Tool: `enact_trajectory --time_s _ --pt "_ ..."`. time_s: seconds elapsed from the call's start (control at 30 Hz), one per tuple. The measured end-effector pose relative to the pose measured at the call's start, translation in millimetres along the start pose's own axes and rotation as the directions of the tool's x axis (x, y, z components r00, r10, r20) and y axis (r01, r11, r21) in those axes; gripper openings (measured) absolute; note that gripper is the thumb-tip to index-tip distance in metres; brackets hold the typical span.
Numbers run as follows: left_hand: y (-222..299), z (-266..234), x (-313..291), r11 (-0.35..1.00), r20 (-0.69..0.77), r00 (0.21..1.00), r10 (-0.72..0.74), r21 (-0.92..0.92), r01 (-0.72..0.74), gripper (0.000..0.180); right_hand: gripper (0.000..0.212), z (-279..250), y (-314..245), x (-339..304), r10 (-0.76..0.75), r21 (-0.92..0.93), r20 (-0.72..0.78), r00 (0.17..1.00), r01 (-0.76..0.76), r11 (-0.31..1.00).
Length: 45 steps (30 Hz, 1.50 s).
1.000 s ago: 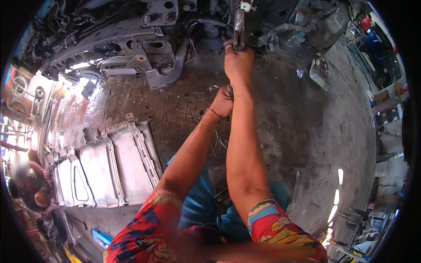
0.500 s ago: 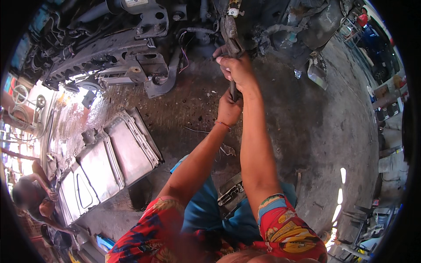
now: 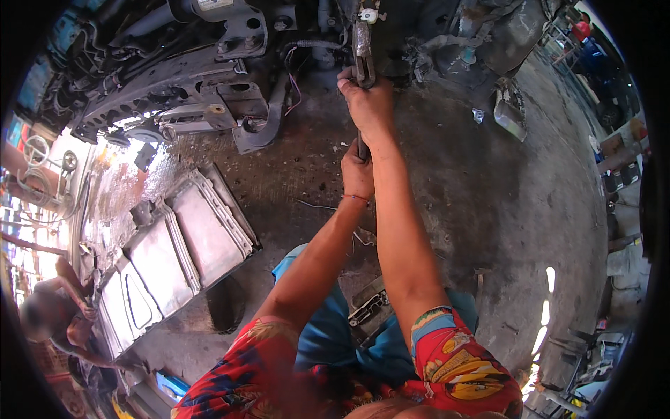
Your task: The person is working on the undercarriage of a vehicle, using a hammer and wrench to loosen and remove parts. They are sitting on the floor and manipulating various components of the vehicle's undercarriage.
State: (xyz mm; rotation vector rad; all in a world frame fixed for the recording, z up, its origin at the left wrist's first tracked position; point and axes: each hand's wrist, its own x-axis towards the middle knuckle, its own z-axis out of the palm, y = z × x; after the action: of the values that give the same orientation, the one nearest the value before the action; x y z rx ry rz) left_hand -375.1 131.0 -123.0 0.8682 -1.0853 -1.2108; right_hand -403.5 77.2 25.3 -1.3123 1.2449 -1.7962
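Both my hands grip a long dark metal bar tool with a slotted head, one hand above the other. My right hand is closed round it just below the head. Lower down, my left hand, with a thin band at the wrist, is closed round the shaft. The tool points away from me, its far end close to a small white fitting among the vehicle parts. What the far end grips, if anything, I cannot make out.
A stripped vehicle front with a perforated metal crossmember fills the far left. Crumpled dark parts lie far right. A ribbed silver panel lies left, with another person crouching beside it. A metal part is on the floor between my legs.
Both hands and the tool have shifted a little to the left. The tool's head now stands straighter and has turned, so its slot shows. Both hands keep their hold.
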Motion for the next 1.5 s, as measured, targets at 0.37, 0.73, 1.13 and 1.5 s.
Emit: enact_trajectory --time_s 0.37,0.73,1.13,1.5 --pt "14 -62 16 0.998 0.558 0.83 0.001 -0.052 0.034 0.015 0.014 23 12 -10 -0.091 -0.241 -0.215 0.972 0.038 0.97" --pt "-12 -45 22 1.0 0.382 0.924 0.019 -0.004 -0.019 0.031 0.008 8 19 3 0.101 0.044 -0.07 0.992 -0.098 0.994" --pt "-43 61 -83 0.996 0.436 0.896 0.08 0.005 -0.092 0.048 0.04 -95 -17 -61 0.027 -0.516 0.049 0.998 0.002 0.856" --pt "79 181 9 0.901 0.686 0.642 0.342 -0.044 -0.432 0.059 0.029 -128 -165 31 -0.178 -0.805 0.139 0.974 0.216 0.553"
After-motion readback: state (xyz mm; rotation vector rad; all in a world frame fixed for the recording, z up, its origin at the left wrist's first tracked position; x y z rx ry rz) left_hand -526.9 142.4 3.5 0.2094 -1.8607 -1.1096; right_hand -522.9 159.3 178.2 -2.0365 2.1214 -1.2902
